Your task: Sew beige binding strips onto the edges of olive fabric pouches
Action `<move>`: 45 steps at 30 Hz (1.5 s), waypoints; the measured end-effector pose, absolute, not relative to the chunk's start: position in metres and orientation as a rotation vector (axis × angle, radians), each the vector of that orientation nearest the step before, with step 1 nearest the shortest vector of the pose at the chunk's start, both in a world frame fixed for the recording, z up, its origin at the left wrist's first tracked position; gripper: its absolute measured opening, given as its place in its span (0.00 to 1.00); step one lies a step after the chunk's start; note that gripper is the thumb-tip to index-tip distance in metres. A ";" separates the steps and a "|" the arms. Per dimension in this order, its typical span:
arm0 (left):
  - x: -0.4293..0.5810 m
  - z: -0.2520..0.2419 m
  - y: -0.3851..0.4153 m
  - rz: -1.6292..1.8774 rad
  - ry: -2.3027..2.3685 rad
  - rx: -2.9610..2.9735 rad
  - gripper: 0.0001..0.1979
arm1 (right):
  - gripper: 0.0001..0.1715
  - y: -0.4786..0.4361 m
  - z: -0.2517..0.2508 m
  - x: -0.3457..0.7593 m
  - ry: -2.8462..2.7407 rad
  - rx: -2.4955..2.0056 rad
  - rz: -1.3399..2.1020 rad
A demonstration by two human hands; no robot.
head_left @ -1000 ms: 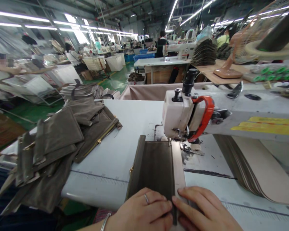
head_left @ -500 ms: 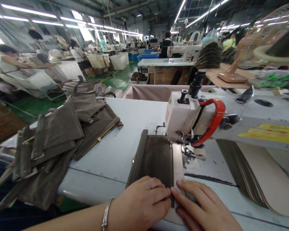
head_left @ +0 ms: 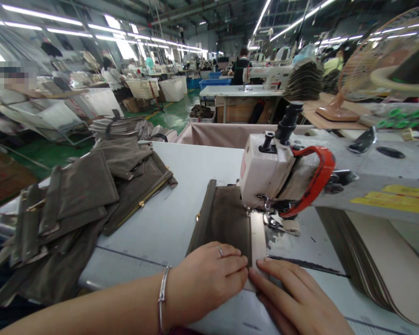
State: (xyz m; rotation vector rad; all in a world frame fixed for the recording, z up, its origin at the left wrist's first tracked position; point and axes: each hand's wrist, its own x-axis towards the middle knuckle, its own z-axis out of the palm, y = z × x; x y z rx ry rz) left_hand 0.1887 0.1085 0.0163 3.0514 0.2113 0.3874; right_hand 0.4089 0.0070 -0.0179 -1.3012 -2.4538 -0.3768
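Observation:
A grey-brown fabric panel [head_left: 223, 218] with a pale strip [head_left: 257, 237] along its right edge lies flat under the head of a white sewing machine [head_left: 265, 172]. My left hand [head_left: 206, 279], with a ring and a bracelet, presses flat on the near end of the panel. My right hand [head_left: 296, 298] lies flat beside it, its fingertips on the pale strip. The two hands nearly touch at the seam. The needle and presser foot [head_left: 274, 218] sit over the far part of the strip.
A heap of similar grey-brown pieces [head_left: 77, 204] with gold zips covers the table's left side. A fanned stack of tan sheets [head_left: 373, 251] lies at the right under the machine arm. A fan [head_left: 377, 56] and other workstations with people stand behind.
The fabric panel has slid away from me, farther under the machine head, and both hands have followed it forward, staying flat on its near end.

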 end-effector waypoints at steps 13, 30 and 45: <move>0.208 0.022 0.129 0.232 0.243 3.211 0.09 | 0.22 0.018 -0.017 0.408 -2.387 -1.416 -0.308; 0.226 0.009 0.155 0.246 0.406 3.194 0.09 | 0.29 0.049 -0.017 0.414 -2.347 -1.644 -0.181; 0.235 0.003 0.167 0.221 0.452 3.233 0.12 | 0.32 0.060 -0.024 0.411 -2.261 -1.766 -0.101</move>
